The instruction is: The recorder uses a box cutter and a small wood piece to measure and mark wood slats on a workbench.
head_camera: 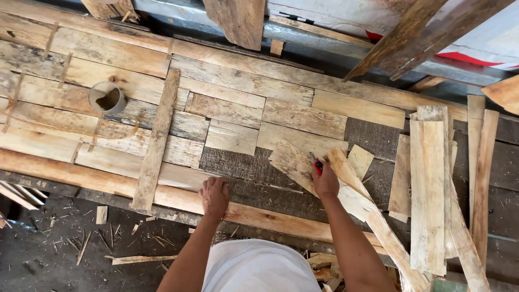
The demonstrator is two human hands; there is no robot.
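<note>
Seen from above, the left hand (214,196) presses flat, fingers spread, on a plank (178,198) at six o'clock. The right hand (325,181) grips a red-handled tool (317,164) against a wood piece (294,160), at four o'clock from a cup (107,97).

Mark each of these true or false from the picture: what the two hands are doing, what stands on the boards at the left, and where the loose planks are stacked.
1. The right hand holds a red-handled tool. True.
2. The left hand grips a hammer. False: it rests empty on the wooden boards.
3. A round container stands on the boards at the left. True.
4. The loose planks are stacked at the far left. False: they lie at the right.
5. A long narrow strip lies across the boards. True.
</note>
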